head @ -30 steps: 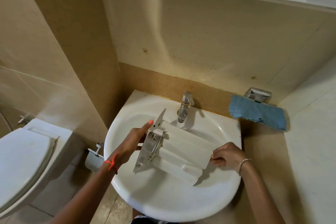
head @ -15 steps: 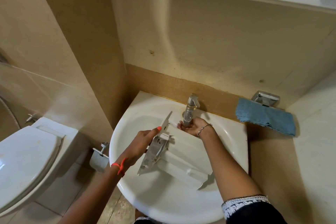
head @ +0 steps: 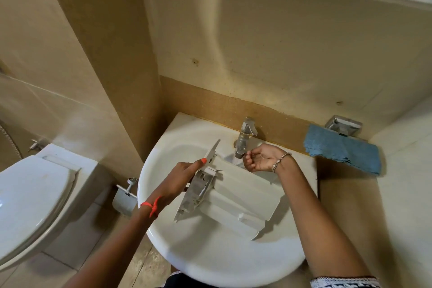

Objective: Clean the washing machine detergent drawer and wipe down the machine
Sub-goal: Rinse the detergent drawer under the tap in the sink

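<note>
The white detergent drawer (head: pixel 243 196) lies tilted over the white basin (head: pixel 210 262), its front panel up at the left. My left hand (head: pixel 184 180) grips that front panel, thumb along its edge. My right hand (head: pixel 259 161) is cupped just under the spout of the chrome tap (head: pixel 245 135), fingers curled and holding nothing, palm up. Water runs from the spout onto the drawer's back end. A blue cloth (head: pixel 343 149) hangs on the wall to the right of the basin.
A toilet (head: pixel 30 196) with its lid down stands at the left. A toilet-paper holder (head: pixel 125 196) sits on the wall between toilet and basin. A chrome fitting (head: pixel 343 125) is above the blue cloth. A white shelf edge runs overhead.
My right hand left the drawer's right end and went up to the tap spout. My left hand kept hold of the front panel; the drawer hardly moved.
</note>
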